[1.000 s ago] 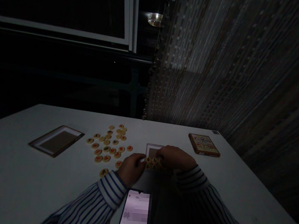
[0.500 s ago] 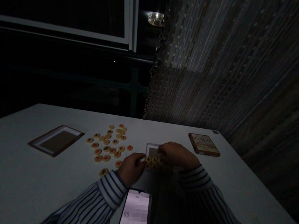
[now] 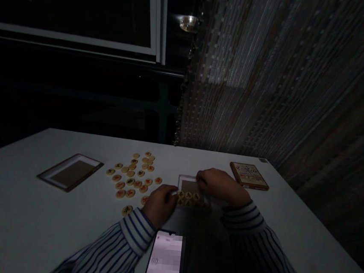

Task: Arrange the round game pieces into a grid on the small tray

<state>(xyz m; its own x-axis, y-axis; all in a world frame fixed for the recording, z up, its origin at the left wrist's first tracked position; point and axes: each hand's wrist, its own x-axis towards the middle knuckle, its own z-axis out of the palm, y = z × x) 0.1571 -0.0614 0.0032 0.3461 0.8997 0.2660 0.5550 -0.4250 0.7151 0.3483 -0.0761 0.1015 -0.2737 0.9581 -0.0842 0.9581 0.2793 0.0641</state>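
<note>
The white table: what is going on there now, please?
A person in striped sleeves has both hands at a small tray. The left hand is at its left edge; the right hand hides its far right corner. Dark-marked discs lie along its near side. Loose discs lie on the table between it and another tray.

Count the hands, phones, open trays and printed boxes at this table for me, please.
Hands: 2 (left hand, right hand)
Open trays: 2 (left tray, middle tray)
Phone: 1
Printed box: 1
Total: 6
</note>
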